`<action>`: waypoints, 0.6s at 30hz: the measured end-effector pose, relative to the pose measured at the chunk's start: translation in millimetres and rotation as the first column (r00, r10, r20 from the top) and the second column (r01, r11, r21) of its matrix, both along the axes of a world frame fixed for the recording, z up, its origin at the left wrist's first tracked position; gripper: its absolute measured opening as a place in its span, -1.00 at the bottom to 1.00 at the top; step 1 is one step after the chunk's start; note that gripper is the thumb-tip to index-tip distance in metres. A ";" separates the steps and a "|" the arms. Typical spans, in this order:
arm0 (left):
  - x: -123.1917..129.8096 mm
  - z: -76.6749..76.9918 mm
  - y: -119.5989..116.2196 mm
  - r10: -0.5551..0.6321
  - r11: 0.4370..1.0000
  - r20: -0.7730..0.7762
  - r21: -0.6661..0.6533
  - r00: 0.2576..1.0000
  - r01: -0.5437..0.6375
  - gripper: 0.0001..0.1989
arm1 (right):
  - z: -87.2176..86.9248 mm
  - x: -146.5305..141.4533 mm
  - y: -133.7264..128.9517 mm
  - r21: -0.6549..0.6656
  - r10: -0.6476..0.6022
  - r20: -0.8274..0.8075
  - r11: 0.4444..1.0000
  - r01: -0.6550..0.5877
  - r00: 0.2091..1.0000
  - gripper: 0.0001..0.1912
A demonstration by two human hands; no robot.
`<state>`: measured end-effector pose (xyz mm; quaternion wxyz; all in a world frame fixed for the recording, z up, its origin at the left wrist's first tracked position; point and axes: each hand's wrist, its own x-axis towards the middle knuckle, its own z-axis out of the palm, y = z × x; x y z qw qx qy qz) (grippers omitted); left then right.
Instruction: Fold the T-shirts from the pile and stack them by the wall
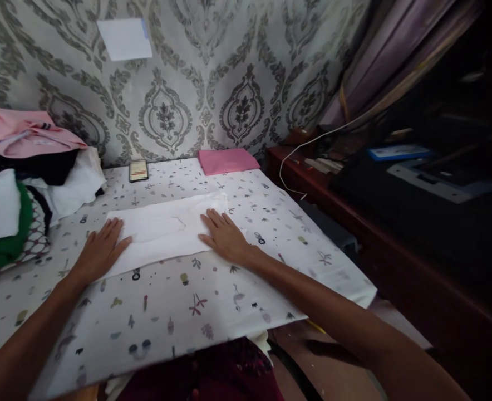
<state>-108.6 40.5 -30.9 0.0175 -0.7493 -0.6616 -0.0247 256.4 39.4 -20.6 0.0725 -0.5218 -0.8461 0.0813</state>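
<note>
A white folded cloth [158, 227] lies flat across the middle of the bed-like table, longer from side to side than front to back. On its left end rests my left hand [102, 249], palm down with fingers stretched out. My right hand [222, 236] presses flat on the right end, its fingers spread. A small raised crease or seam shows in the cloth near the right hand. Neither hand grips the cloth. What kind of garment or linen it is, I cannot tell.
Piled clothes [33, 167] stand at the left. A folded pink cloth [228, 161] lies at the back, and a small framed card [138, 170] sits left of it. The printed cover [246, 301] ends at the front edge. A white cable [283, 167] hangs by a dark red cabinet [379, 262].
</note>
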 end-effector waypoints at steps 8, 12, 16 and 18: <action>2.7 3.9 -0.3 0.027 0.999 0.031 -0.026 0.999 -0.026 -0.21 | 1.5 28.0 -9.6 -0.012 -0.002 -0.290 1.000 -0.002 0.957 -0.34; 6.5 7.6 -2.0 0.050 0.997 0.038 -0.062 0.998 -0.048 -0.17 | -1.9 52.6 0.0 -0.128 -0.186 -0.766 0.982 0.138 0.616 -0.33; 7.8 9.5 -2.6 0.039 0.997 0.055 -0.063 0.998 -0.036 -0.15 | -6.0 79.1 12.4 -0.329 -0.377 -0.906 0.914 0.238 0.195 -0.39; 7.2 9.3 -2.2 0.035 0.998 0.074 -0.045 0.997 -0.031 -0.15 | -5.0 87.8 12.9 -0.382 -0.431 -0.889 0.885 0.265 0.155 -0.48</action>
